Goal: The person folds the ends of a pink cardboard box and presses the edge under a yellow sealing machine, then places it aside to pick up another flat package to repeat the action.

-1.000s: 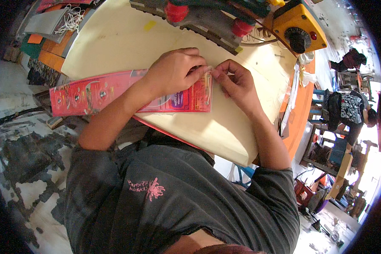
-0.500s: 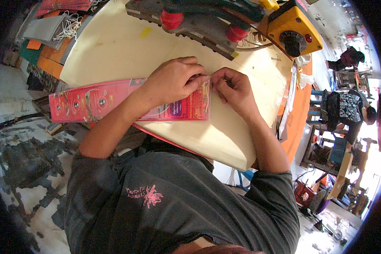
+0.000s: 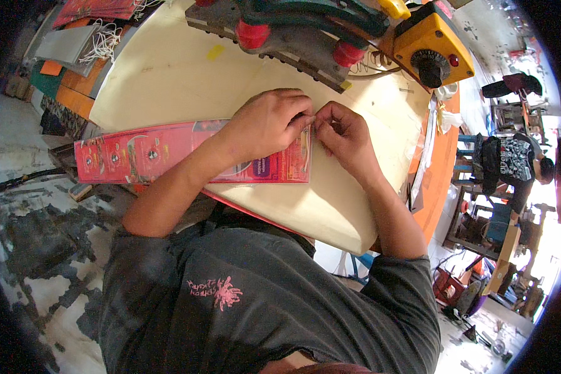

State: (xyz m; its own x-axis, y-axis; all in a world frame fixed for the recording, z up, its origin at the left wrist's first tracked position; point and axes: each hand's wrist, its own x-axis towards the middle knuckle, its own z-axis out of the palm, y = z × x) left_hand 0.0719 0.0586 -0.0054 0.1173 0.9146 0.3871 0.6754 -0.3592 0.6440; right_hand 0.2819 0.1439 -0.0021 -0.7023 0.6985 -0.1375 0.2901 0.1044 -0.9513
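Note:
A long red printed sheet in a clear plastic cover (image 3: 149, 153) lies along the near edge of the pale tabletop. A thin cord (image 3: 306, 153) runs along its right end. Over the upper right corner of the sheet, my left hand (image 3: 271, 121) has its fingers pinched together. Just right of it, my right hand (image 3: 343, 131) is closed as well, thumb against the curled fingers, the fingertips of both hands almost meeting. Whatever small thing they grip there is too small and covered to make out. My left forearm crosses above the sheet and hides part of its print.
Beyond my hands stands a dark metal machine with red knobs (image 3: 252, 34), next to a yellow control box (image 3: 433, 47) with a black dial. White cords (image 3: 103, 42) and stacked sheets lie at the far left. Two people (image 3: 514, 159) are off to the right among workshop clutter.
My left hand has shifted slightly right, bringing its fingertips closer to my right hand's. The red sheet has moved very slightly toward me. Both hands stay closed.

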